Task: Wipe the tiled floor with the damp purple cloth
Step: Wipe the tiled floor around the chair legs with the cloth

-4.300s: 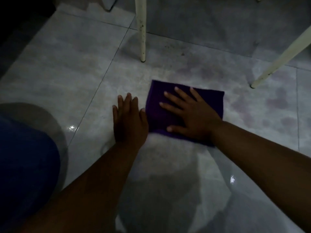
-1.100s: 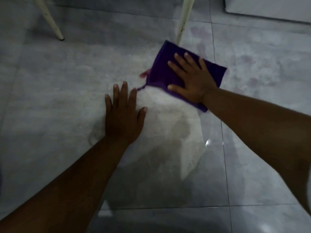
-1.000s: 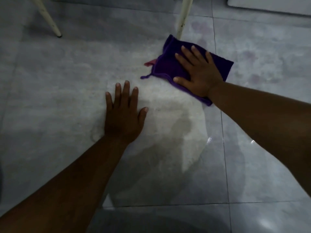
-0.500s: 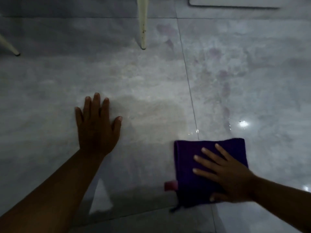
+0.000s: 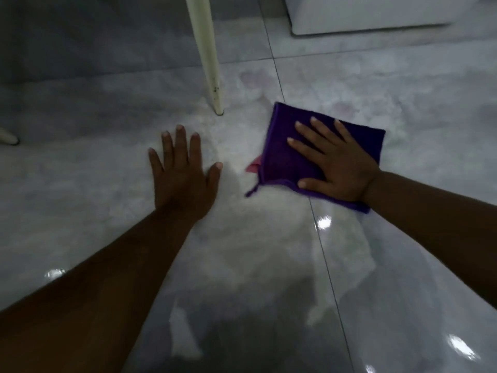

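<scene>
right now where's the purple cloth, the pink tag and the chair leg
purple cloth [image 5: 279,157], head view, bare part left of the fingers
pink tag [image 5: 254,167], head view, middle of the bit sticking out at the cloth's left edge
chair leg [image 5: 208,60], head view, mid shaft

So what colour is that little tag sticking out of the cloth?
Pinkish-red; the tag pokes out from the purple cloth's left edge, seen in the head view.

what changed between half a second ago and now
The right hand pushed the purple cloth forward, away from the person, up near the white chair leg; the cloth now lies tilted. Nothing was taken hold of or let go. The left hand stayed flat on the tiled floor, and the right palm stayed pressed on the cloth.
</scene>
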Tool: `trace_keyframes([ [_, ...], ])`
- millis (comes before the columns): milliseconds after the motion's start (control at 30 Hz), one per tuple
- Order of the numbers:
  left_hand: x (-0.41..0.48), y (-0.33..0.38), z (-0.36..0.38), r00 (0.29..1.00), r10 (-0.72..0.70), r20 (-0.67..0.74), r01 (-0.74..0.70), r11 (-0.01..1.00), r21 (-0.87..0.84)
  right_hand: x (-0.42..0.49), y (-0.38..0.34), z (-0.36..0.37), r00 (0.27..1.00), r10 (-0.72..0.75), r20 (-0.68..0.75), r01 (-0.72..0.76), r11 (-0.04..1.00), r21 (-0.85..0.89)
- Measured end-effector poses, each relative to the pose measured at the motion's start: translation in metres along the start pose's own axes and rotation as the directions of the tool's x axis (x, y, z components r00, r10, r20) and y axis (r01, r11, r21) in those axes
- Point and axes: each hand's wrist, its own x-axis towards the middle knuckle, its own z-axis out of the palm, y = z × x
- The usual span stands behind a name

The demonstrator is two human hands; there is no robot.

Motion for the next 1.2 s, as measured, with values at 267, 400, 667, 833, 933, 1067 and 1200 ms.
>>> trace_keyframes([
  [267,0.000,0.003,-0.004,0.999,-0.003,0.032,0.004,1.000,-0.020,0.159,-0.004,-0.028,0.993,0.099,-0.062,-0.094,0.992,0.081],
  [400,0.000,0.003,-0.004,0.998,-0.016,0.054,0.017,1.000,-0.022,0.218,-0.003,-0.042,0.983,0.171,-0.061,-0.163,0.979,0.119],
  [667,0.002,0.002,-0.004,0.995,-0.026,0.094,0.028,0.999,-0.020,0.293,-0.022,-0.062,0.998,0.000,-0.070,0.009,0.992,0.127],
  [833,0.002,0.003,-0.005,0.995,-0.031,0.091,0.035,0.999,-0.036,0.319,-0.005,-0.066,0.970,0.241,-0.034,-0.231,0.955,0.184],
  [933,0.003,0.001,-0.005,0.996,-0.023,0.087,0.026,0.999,-0.037,0.306,-0.001,-0.063,0.940,0.339,-0.041,-0.326,0.926,0.189],
  [1067,0.003,0.000,-0.005,0.998,-0.017,0.068,0.020,0.999,-0.048,0.258,-0.003,-0.052,0.892,0.449,-0.061,-0.426,0.877,0.223],
  [1200,0.003,0.000,-0.004,0.999,-0.016,0.046,0.018,0.999,-0.044,0.179,-0.008,-0.032,0.891,0.449,-0.063,-0.429,0.880,0.204],
])
